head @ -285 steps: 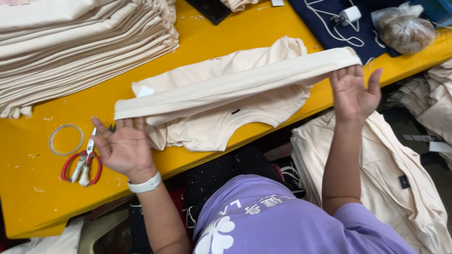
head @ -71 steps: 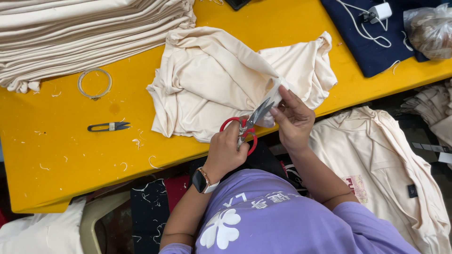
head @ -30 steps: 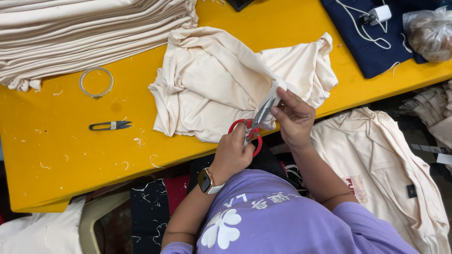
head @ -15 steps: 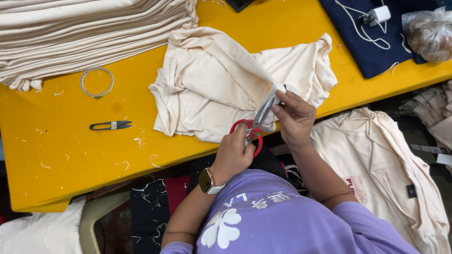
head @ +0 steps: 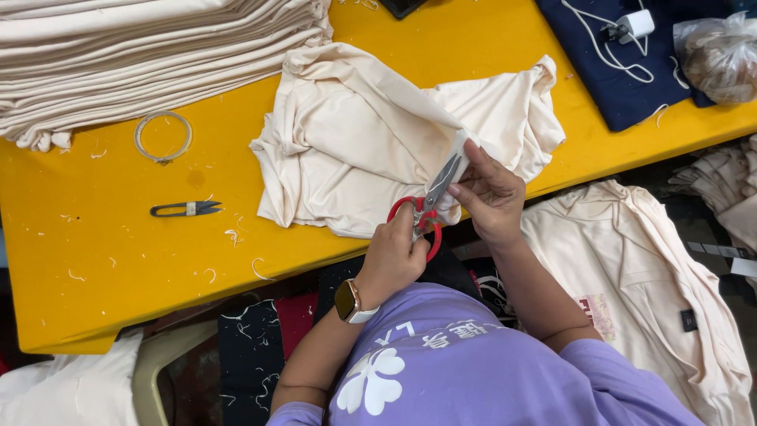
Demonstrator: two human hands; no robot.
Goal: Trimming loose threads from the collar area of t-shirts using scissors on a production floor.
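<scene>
A crumpled cream garment (head: 371, 150) lies on the yellow table (head: 118, 260). My left hand (head: 394, 256), with a watch on the wrist, grips red-handled scissors (head: 426, 209) at the table's near edge. The blades point up and to the right at a small cream tag on the garment's hem. My right hand (head: 490, 193) pinches that hem and tag right beside the blades.
A tall stack of folded cream garments (head: 150, 55) fills the back left. A small thread snip (head: 185, 208) and a clear tape ring (head: 162, 136) lie on the left. Dark blue cloth with a white charger (head: 623, 47) lies back right. More cream garments (head: 646, 284) hang below the table on the right.
Long ago both hands held the garment stretched and the scissors lay on the table. Over the last second the hands and scissors have barely shifted at the hem.
</scene>
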